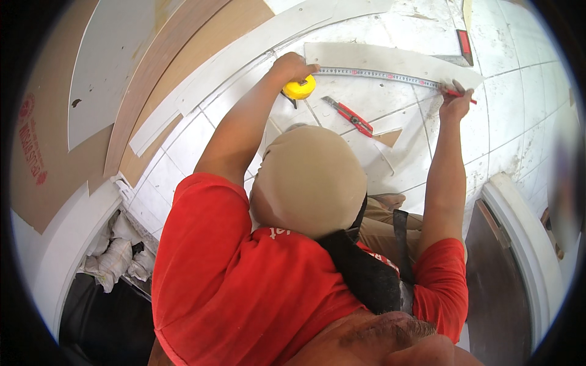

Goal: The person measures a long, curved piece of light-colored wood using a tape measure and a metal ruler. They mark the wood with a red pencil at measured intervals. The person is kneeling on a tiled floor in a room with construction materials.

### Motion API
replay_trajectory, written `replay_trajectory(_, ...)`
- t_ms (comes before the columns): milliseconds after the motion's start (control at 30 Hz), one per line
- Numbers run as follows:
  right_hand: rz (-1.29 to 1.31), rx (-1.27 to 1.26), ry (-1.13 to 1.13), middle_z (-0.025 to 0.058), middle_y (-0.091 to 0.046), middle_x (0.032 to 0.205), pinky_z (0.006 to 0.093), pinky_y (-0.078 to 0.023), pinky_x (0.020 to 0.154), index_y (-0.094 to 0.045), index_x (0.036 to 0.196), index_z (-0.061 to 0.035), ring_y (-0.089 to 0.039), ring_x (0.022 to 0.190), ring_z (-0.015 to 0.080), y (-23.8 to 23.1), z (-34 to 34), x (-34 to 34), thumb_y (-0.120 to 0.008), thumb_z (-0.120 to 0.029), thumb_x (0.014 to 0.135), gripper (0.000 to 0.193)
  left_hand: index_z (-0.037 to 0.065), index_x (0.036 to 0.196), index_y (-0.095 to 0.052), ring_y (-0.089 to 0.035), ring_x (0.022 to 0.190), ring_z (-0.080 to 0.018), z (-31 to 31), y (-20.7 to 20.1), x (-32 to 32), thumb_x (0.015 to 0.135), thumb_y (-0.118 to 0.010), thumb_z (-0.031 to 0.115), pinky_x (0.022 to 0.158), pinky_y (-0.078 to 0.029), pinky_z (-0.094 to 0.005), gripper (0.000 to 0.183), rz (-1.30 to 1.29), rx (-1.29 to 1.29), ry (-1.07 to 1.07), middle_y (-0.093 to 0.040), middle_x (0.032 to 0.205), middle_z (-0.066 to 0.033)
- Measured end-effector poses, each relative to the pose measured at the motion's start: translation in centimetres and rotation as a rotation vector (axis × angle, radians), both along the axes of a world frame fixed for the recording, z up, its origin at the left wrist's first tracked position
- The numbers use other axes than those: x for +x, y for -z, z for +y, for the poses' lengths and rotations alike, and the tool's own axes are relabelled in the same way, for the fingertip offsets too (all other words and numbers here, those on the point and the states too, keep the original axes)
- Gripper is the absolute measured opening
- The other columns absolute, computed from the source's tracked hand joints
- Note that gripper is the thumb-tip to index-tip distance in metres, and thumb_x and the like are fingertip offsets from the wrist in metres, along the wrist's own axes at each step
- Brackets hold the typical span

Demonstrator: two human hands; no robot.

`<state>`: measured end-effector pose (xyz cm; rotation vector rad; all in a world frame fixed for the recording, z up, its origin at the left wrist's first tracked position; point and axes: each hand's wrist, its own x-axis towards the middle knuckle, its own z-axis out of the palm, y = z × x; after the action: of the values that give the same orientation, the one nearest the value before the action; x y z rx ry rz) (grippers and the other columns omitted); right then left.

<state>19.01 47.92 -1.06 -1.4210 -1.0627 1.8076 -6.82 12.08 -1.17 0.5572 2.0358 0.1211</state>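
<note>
Tape measure (pixel 303 86), probably light, springy, best held by its case (pixel 296 91), is gripped by curled left hand (pixel 289 67); pencil (pixel 452 93) is pinched by right hand (pixel 455 105).

The round yellow plastic tape-measure case (pixel 298 88) looks glossy, its long silvery metal blade (pixel 377 75) smooth, the slim red plastic utility knife (pixel 356 119) shiny, the pale-grey strip (pixel 366 56) matt and the white floor tiles (pixel 505 110) glazed.

White tiled floor (pixel 510 113) beneath pale strip (pixel 375 60) and red utility knife (pixel 354 118).
</note>
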Motion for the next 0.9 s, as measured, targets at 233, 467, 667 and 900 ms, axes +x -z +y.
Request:
replay_trajectory(233, -0.315, 0.268, -0.638, 0.0036, -0.061, 0.068, 0.0285, -0.043, 0.059, -0.073, 0.104, 0.0022, -0.053, 0.062, 0.0134, -0.3, -4.0, -4.8, -0.046, -0.042, 0.102, 0.052, -0.002, 0.099, -0.072, -0.067, 0.092, -0.0332, -0.1, 0.2, 0.0, 0.081, -0.058, 0.069, 0.082, -0.052, -0.0390, 0.074, 0.013, 0.005, -0.008, -0.069, 0.098, -0.0218)
replay_trajectory(467, -0.221, 0.327, -1.015, 0.0072, -0.073, 0.091, 0.0246, -0.050, 0.074, -0.074, 0.103, -0.0010, -0.064, 0.079, 0.0123, -2.1, -10.0, -7.2, -0.070, -0.018, 0.087, 0.024, 0.004, 0.092, -0.076, -0.069, 0.089, -0.0287, 0.1, -0.1, 0.3, 0.086, -0.055, 0.064, 0.082, -0.053, -0.0387, 0.064, 0.053, -0.030, 0.033, -0.073, 0.088, -0.0105)
replay_trajectory(667, -0.292, 0.379, -1.159, 0.0078, -0.071, 0.096, 0.0256, -0.052, 0.072, -0.073, 0.104, -0.0003, -0.064, 0.081, 0.0125, -0.8, -11.5, -7.9, -0.069, -0.018, 0.089, 0.024, 0.002, 0.097, -0.074, -0.068, 0.091, -0.0306, -0.1, 0.3, 0.2, 0.084, -0.056, 0.066, 0.083, -0.052, -0.0392, 0.068, 0.021, -0.021, -0.010, -0.072, 0.093, -0.0160)
replay_trajectory(900, -0.333, 0.344, -1.137, 0.0142, -0.069, 0.100, 0.0297, -0.050, 0.075, -0.075, 0.100, -0.0037, -0.064, 0.081, 0.0184, -0.5, -12.0, -8.2, -0.072, -0.022, 0.084, 0.025, 0.000, 0.102, -0.072, -0.068, 0.093, -0.0330, -0.1, 0.2, 0.1, 0.080, -0.062, 0.067, 0.084, -0.052, -0.0387, 0.072, 0.022, -0.035, -0.021, -0.070, 0.101, -0.0215)
